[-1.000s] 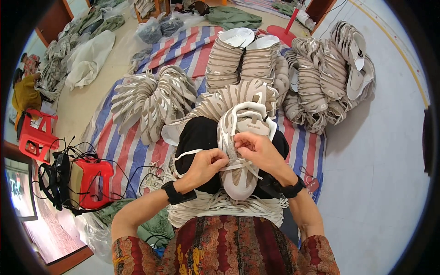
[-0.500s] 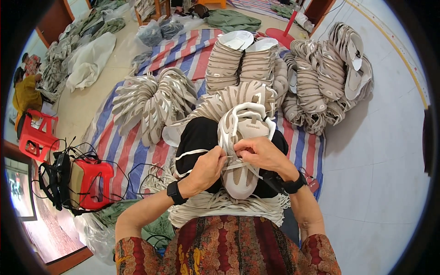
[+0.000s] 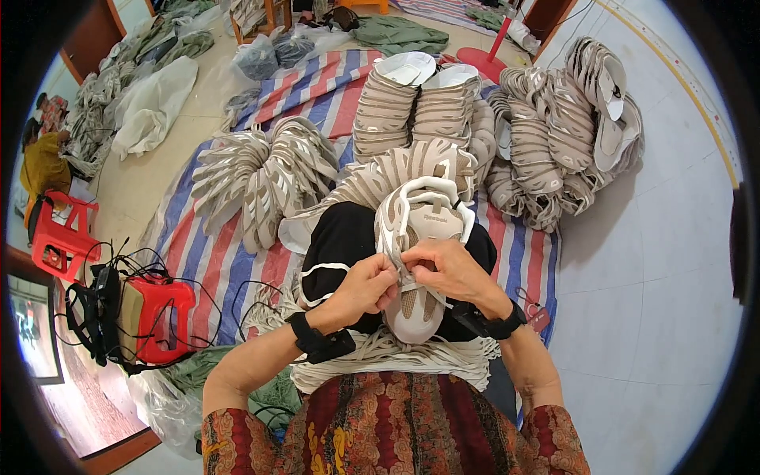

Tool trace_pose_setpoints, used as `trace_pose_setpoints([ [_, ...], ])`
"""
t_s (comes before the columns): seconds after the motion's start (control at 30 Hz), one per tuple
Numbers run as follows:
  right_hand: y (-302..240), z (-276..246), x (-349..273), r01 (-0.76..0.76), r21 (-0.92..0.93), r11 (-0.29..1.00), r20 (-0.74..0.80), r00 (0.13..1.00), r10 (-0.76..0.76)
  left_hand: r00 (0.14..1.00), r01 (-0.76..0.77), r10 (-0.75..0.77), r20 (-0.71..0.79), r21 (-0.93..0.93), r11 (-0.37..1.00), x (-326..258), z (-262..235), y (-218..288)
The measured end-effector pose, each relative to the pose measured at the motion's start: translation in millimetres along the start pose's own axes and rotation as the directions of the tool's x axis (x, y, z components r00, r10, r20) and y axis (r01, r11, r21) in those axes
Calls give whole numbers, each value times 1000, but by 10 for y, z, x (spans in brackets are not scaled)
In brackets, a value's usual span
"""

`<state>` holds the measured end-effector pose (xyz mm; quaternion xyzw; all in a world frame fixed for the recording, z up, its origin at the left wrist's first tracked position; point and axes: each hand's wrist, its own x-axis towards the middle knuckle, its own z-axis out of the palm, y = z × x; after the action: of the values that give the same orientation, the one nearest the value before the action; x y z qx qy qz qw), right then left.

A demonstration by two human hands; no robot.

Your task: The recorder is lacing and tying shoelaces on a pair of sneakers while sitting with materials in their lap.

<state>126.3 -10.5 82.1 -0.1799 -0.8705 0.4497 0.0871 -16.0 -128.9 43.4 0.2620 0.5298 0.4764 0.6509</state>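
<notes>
A beige and white shoe upper (image 3: 418, 323) rests across my lap between my black-clothed knees, its toe toward me and its white-edged collar away. My left hand (image 3: 366, 286) is closed at the left side of its lacing opening, fingertips pinched on a white shoelace (image 3: 317, 267) that loops out over my left knee. From the right, my right hand (image 3: 453, 271) bends over the eyelets, thumb and forefinger pinched together on the lace. The exact pinch points are mostly hidden by my fingers. A bundle of white shoelaces (image 3: 380, 354) lies across my lap.
Nested shoe uppers form stacks ahead (image 3: 388, 111), to the left (image 3: 261, 174) and to the right (image 3: 546, 142) on a striped sheet (image 3: 214, 229). At left, a red stool (image 3: 170, 309) stands beside black cables and straps (image 3: 103, 309). Another person (image 3: 47, 162) sits far left.
My left hand has turned and shifted slightly down, its wrist strap now showing a dark box. The right hand stays near the eyelets, having moved slightly. The shoe upper has barely moved.
</notes>
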Motion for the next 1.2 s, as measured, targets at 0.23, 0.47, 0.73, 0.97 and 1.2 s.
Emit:
trace_pose_setpoints([
  [0.23, 14, 148, -24, 148, -174, 974, -120, 978, -170, 726, -529, 644, 239, 794, 301, 56, -138, -18],
  [0.47, 11, 121, -63, 106, -238, 965, -149, 978, -144, 756, -540, 496, 428, 836, 102, 119, -166, 440],
  [0.73, 104, 205, -53, 154, -333, 930, -168, 961, -219, 775, -556, 475, 417, 808, 197, 155, -145, 416],
  [0.97, 71, 340, -68, 294, -656, 695, -90, 884, -459, 720, -589, 567, 401, 785, 193, 129, -130, 343],
  [1.2, 106, 183, -41, 371, -632, 680, -53, 855, -515, 692, -617, 579, 431, 770, 165, 156, -146, 358],
])
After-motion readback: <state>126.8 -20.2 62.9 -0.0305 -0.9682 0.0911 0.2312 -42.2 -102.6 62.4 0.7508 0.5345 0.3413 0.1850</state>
